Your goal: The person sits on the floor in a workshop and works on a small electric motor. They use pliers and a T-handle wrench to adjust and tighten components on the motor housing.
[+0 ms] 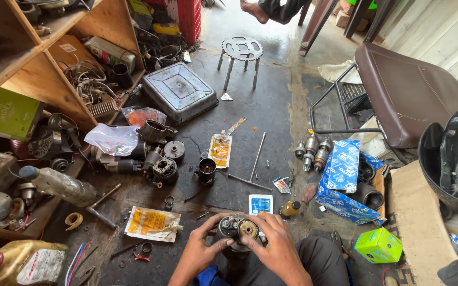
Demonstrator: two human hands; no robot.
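Both my hands hold a small round metal motor part [238, 229] low in the middle of the head view, just above my knees. My left hand [200, 248] grips its left side with the thumb on top. From the right, my right hand [276, 242] wraps around it, fingers over a brass-coloured gear face. A dark cylindrical housing [207, 170] stands on the floor ahead, apart from my hands. Beside it lies a T-shaped metal wrench [254, 165].
Oily concrete floor is littered with motor parts [157, 159], yellow packets [152, 222], blue packets [341, 175], a green box [378, 245] and a hammer [102, 204]. Wooden shelves [33, 69] stand left, a brown seat [409, 90] right, a sprocket stool [241, 53] ahead. Another person's foot [254, 10] shows at the top.
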